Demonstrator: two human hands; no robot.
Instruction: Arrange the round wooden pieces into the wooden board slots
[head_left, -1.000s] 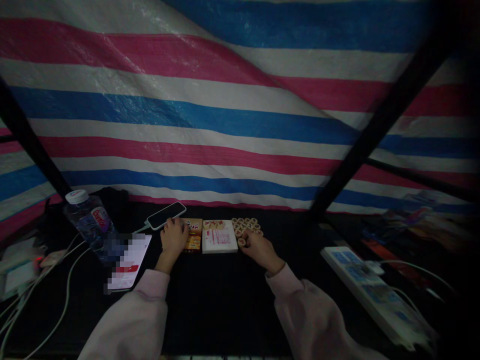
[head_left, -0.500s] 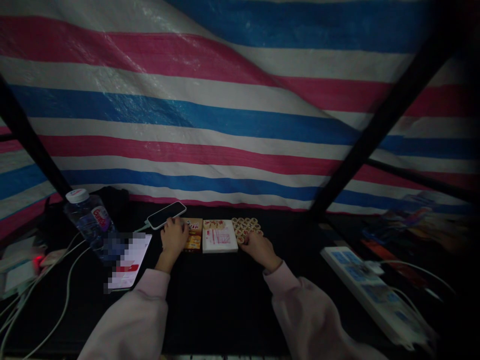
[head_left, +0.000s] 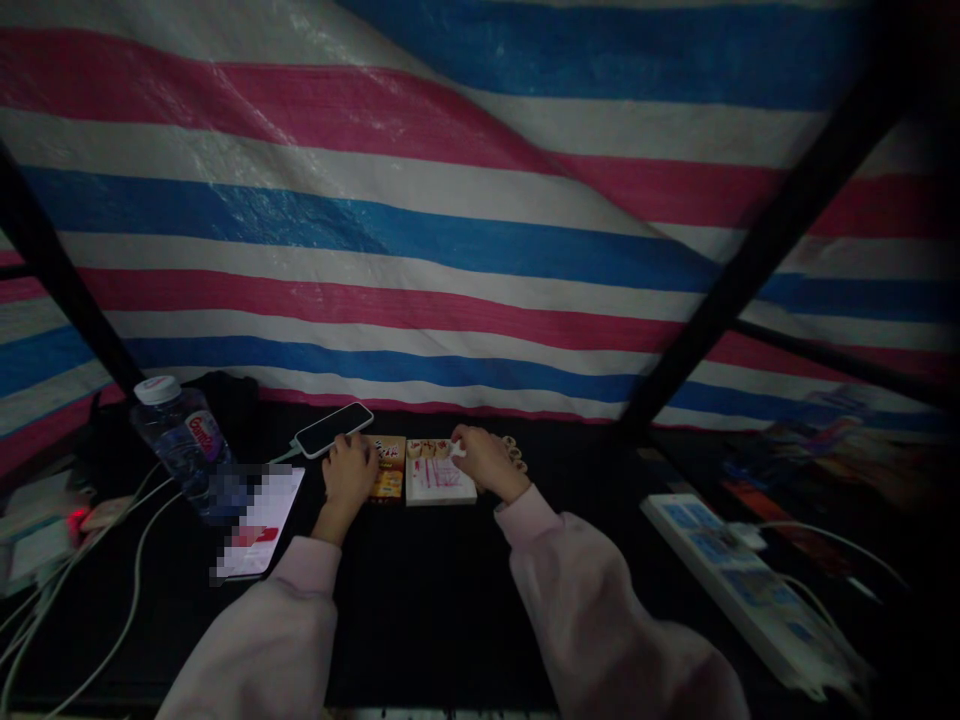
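Note:
My right hand (head_left: 487, 462) is pinched at the far right corner of a shallow white box (head_left: 441, 485), gripping what appears to be a round xiangqi piece (head_left: 457, 449), partly covered by the fingers. Several wooden pieces with red characters (head_left: 427, 449) lie in a row along the box's far side. More pieces (head_left: 514, 452) sit on the table to the right, largely hidden behind that hand. My left hand (head_left: 351, 470) rests with outstretched fingers at the left edge of an orange-brown printed box (head_left: 388, 470), which lies against the white one.
Behind my left hand lies a white-edged phone (head_left: 334, 428) on a cable. A lit phone (head_left: 262, 525) and a clear bottle (head_left: 184, 440) stand farther left, near tangled cables (head_left: 135, 590). At right is a white power strip (head_left: 742, 580). Striped sheeting (head_left: 450, 250) and dark poles enclose the table.
My right hand has moved left from the loose pieces to the white box's far right corner, carrying a piece. My left hand has stayed put.

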